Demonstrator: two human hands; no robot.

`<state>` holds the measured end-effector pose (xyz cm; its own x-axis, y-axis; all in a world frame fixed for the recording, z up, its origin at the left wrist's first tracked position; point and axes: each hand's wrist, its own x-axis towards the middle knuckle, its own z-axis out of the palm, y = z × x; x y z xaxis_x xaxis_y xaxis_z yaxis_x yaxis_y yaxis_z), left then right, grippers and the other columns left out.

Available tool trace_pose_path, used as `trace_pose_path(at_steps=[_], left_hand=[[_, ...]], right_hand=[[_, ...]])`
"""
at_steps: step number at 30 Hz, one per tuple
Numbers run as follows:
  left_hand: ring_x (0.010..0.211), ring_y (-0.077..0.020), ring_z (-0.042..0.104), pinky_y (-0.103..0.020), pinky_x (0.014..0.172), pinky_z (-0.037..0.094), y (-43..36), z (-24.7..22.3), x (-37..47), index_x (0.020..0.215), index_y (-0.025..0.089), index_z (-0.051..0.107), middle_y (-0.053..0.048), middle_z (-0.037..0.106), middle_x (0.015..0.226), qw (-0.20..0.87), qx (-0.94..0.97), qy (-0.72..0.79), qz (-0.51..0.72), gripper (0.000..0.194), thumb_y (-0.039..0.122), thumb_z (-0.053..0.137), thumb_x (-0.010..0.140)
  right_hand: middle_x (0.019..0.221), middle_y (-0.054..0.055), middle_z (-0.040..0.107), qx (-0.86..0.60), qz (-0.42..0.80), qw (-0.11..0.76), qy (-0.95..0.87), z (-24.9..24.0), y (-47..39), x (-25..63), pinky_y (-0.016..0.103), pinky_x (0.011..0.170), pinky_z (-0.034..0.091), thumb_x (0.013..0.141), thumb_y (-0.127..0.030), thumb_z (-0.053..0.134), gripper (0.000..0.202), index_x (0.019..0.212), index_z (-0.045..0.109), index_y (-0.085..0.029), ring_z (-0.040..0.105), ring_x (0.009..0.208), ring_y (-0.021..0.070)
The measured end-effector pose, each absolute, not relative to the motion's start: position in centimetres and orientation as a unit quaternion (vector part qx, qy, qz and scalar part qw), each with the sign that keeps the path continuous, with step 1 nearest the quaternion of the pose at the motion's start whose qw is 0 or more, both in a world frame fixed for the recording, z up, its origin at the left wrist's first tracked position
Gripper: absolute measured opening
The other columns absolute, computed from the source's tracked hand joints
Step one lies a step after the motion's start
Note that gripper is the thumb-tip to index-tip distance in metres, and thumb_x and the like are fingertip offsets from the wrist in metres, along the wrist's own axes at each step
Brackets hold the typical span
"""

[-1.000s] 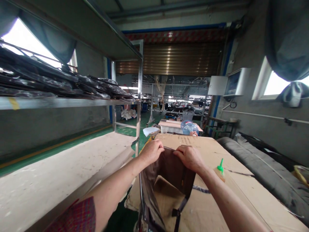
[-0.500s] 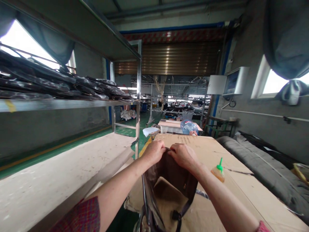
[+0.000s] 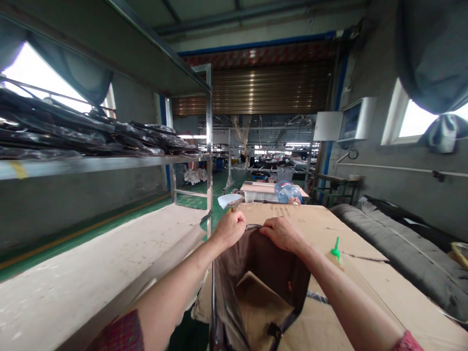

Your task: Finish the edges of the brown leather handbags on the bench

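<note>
A dark brown fabric bag (image 3: 272,256) hangs open over the cardboard-covered table (image 3: 351,292), its far rim raised. My left hand (image 3: 231,228) is closed on the rim's left part, and my right hand (image 3: 282,234) pinches the same rim a short way to the right. Between the hands a short stretch of edge shows. An orange-red zip pull (image 3: 289,286) lies on the inner wall. Near the bottom a dark strap with a buckle (image 3: 275,330) rests over the cardboard. Part of the bag's left side runs out of the frame.
A small bottle with a green nozzle (image 3: 336,253) stands beside my right forearm. Left is a metal rack (image 3: 209,146) with plastic-wrapped dark items (image 3: 91,129). Grey fabric rolls (image 3: 395,248) lie right of the table. Water bottles (image 3: 288,193) and a white crate (image 3: 260,196) sit beyond.
My hands have moved apart along the rim, the left one outward to the left. The bag's far edge is stretched wider and its mouth is broader.
</note>
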<state>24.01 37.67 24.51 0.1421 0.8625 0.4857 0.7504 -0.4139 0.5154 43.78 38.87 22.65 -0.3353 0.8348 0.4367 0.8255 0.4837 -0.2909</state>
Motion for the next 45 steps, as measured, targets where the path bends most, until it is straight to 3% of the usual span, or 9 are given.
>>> trace_pose_path(at_steps=[6,17,24,29,32,45], left_hand=[[0.063,-0.0141,0.056,-0.026,0.059,0.036,36.9,24.1,23.9,0.067,0.017,0.063,0.002,0.062,0.065,0.063,0.777,0.517,0.355,0.002,0.016,0.065,0.066],[0.062,-0.0144,0.056,-0.027,0.059,0.033,36.9,24.3,23.6,0.064,0.017,0.063,0.002,0.062,0.061,0.019,0.748,0.576,0.329,0.012,0.019,0.07,0.074],[0.062,-0.0158,0.055,-0.029,0.058,0.029,37.2,23.9,23.5,0.065,0.018,0.058,0.001,0.062,0.063,-0.04,0.766,0.557,0.319,0.014,0.018,0.065,0.076],[0.063,-0.0162,0.055,-0.028,0.058,0.028,37.3,23.6,23.7,0.066,0.019,0.056,0.0,0.061,0.063,-0.043,0.786,0.532,0.312,0.012,0.016,0.06,0.077],[0.063,-0.0164,0.054,-0.029,0.058,0.026,37.1,23.7,23.9,0.068,0.019,0.055,0.0,0.059,0.064,-0.045,0.796,0.522,0.303,0.012,0.012,0.056,0.077],[0.067,-0.0175,0.054,-0.029,0.061,0.027,37.2,23.9,23.9,0.072,0.02,0.05,0.0,0.058,0.068,-0.014,0.818,0.492,0.296,0.011,0.009,0.052,0.076]], right_hand=[[0.079,0.002,0.071,-0.502,0.026,0.292,-0.814,22.6,38.9,44.0,0.026,0.062,0.034,0.086,-0.037,0.055,0.024,0.077,0.072,-0.023,0.061,0.073,0.0163],[0.079,0.003,0.071,-0.507,-0.003,0.283,-0.814,22.9,37.7,43.4,0.027,0.061,0.031,0.087,-0.039,0.055,0.026,0.074,0.071,-0.023,0.062,0.074,0.0165],[0.078,0.004,0.07,-0.498,-0.014,0.26,-0.827,23.2,37.1,43.0,0.027,0.06,0.031,0.089,-0.038,0.052,0.029,0.072,0.069,-0.021,0.061,0.072,0.0163],[0.096,0.004,0.071,-0.473,-0.028,0.248,-0.845,23.8,37.1,42.2,0.027,0.068,0.038,0.088,-0.039,0.057,0.022,0.098,0.071,-0.025,0.065,0.089,0.0202],[0.098,0.006,0.071,-0.469,-0.057,0.218,-0.854,24.2,37.1,41.4,0.028,0.073,0.042,0.09,-0.03,0.051,0.022,0.093,0.072,-0.022,0.065,0.093,0.0217],[0.097,0.009,0.071,-0.437,-0.108,0.189,-0.873,24.7,36.9,41.1,0.032,0.071,0.047,0.084,-0.024,0.053,0.019,0.094,0.068,-0.019,0.067,0.09,0.0278]])
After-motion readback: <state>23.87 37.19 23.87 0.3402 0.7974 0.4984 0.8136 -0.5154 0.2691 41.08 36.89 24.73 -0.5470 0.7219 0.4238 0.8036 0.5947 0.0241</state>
